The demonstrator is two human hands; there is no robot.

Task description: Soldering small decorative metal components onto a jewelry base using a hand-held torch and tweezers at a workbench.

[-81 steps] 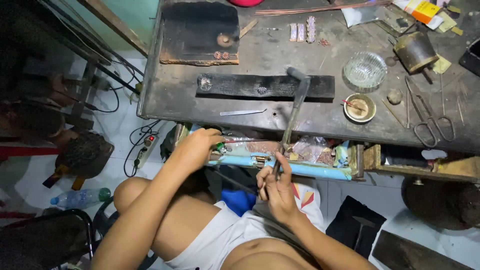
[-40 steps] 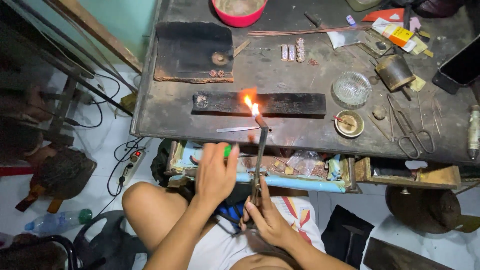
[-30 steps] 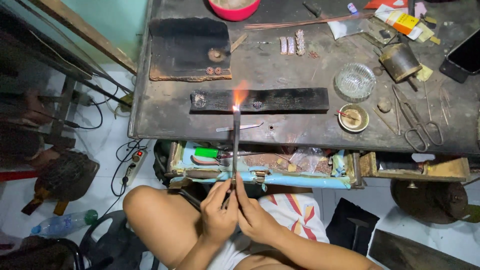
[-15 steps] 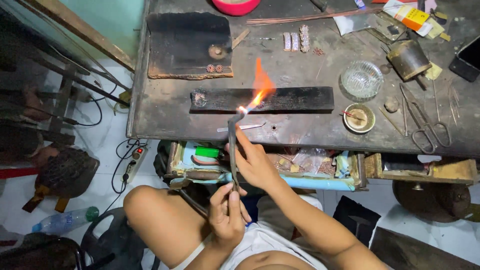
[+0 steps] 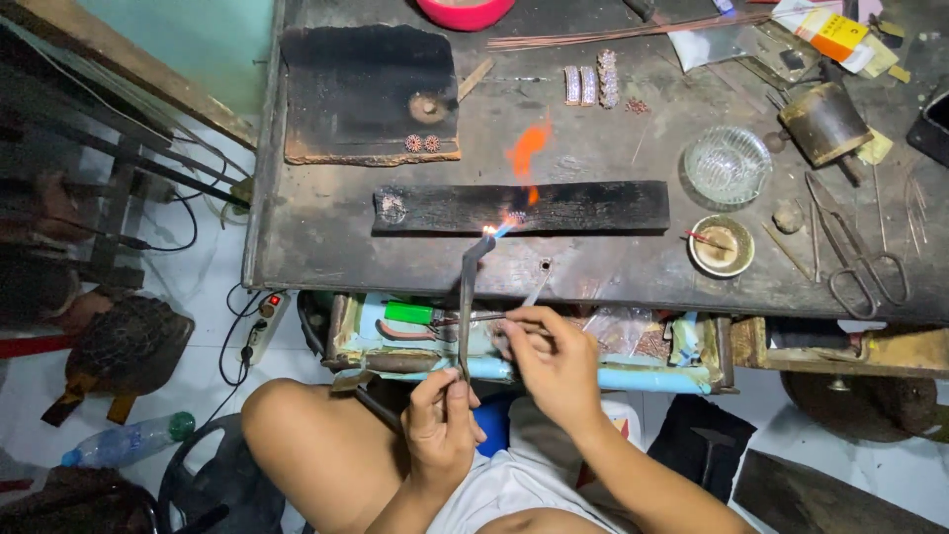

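An orange flame with a blue root (image 5: 524,163) burns over the long charred-black wooden strip (image 5: 583,206). The square slab of board (image 5: 368,94) is sooty black with a brown edge. The round plastic bowl (image 5: 465,12) is pink, the small lighter (image 5: 408,313) bright green, the plastic pipe (image 5: 633,380) pale blue.

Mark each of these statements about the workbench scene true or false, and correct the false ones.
1. The left hand grips the torch by its lower end. True.
2. The torch is unlit. False: a flame burns at its tip, over the long charred strip.
3. The right hand holds thin tweezers. True.
4. The scissors lie on the bench's left side. False: they lie at the right.
5. The glass dish sits beside the scissors' far end. True.
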